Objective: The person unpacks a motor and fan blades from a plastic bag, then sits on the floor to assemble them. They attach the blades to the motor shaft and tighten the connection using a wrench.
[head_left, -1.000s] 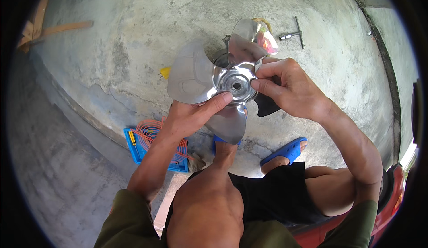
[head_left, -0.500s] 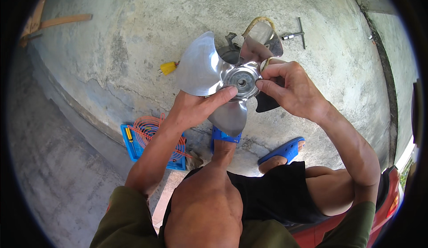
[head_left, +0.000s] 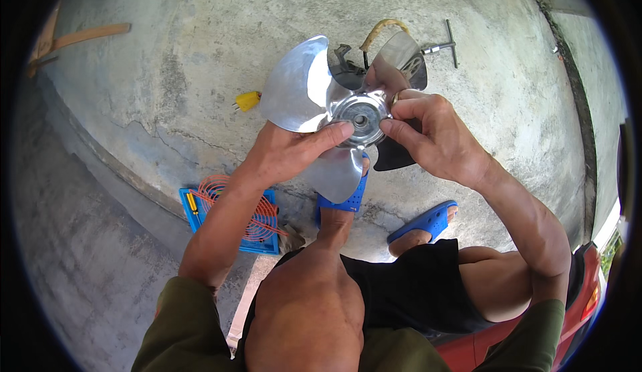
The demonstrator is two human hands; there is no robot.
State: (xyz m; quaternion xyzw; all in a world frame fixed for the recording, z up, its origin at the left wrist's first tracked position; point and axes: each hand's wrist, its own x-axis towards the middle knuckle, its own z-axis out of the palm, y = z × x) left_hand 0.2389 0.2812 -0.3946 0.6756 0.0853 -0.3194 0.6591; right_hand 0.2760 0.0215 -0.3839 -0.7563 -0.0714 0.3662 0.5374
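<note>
Up off the floor, between both hands, is a shiny metal fan blade (head_left: 297, 94) with several wide vanes around a round hub. My left hand (head_left: 284, 151) grips it from the left, its thumb on the hub's edge and its fingers hidden beneath a vane. On the right side of the hub, my right hand (head_left: 431, 131) pinches the rim between thumb and fingers. A dark motor or bracket part (head_left: 344, 71) lies on the floor beyond, partly covered by the vanes. Beside it curves a yellowish sleeved cable (head_left: 382, 30).
A T-handle socket wrench (head_left: 449, 44) lies at the far right. A yellow plug (head_left: 247, 100) is left of the vanes. Near my left forearm sits a blue tray (head_left: 192, 219) with an orange wire fan guard (head_left: 264, 218) and a yellow-handled tool (head_left: 192, 202). Wooden pieces (head_left: 90, 36) stand far left.
The fan blade has turned slightly counterclockwise and shifted a little left, with both hands still on it. More of the dark part and cable behind it shows.
</note>
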